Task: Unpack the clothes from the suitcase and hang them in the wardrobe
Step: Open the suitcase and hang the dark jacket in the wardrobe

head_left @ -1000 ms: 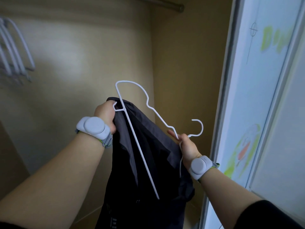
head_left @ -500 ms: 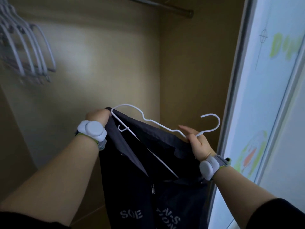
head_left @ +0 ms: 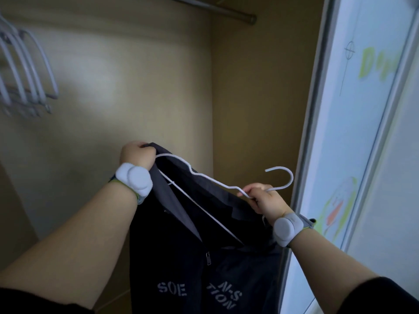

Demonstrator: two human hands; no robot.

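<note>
From the head camera, two hands are up in front of an open wardrobe (head_left: 113,87). They are held apart, one at each end of a hanger.

The left hand (head_left: 138,154) is closed tight. Its fingers curl round the top edge of a dark jacket (head_left: 181,245), right where the left end of the white wire hanger (head_left: 210,179) sits. I cannot tell if this hand holds the wire too.

The right hand (head_left: 265,200) is closed as well. It pinches the neck of the hanger just under the hook, and the hook pokes out past the fingers toward the sliding door (head_left: 362,109). The jacket bunches up under this hand, but I cannot tell if the hand grips the cloth.

The jacket hangs down between the two hands, near the back right corner of the wardrobe and well under the rail (head_left: 215,9). The hanger lies across its open top. A zip pull (head_left: 208,254) shows in the middle, with pale letters lower down.

Now the count: two hands, one jacket, one hanger in the hands, one rail. Each wrist wears one grey wrist band, so two: left (head_left: 133,179) and right (head_left: 288,227). Some spare hangers (head_left: 27,71) hang at the left edge of the wardrobe, too blurry to count.
</note>
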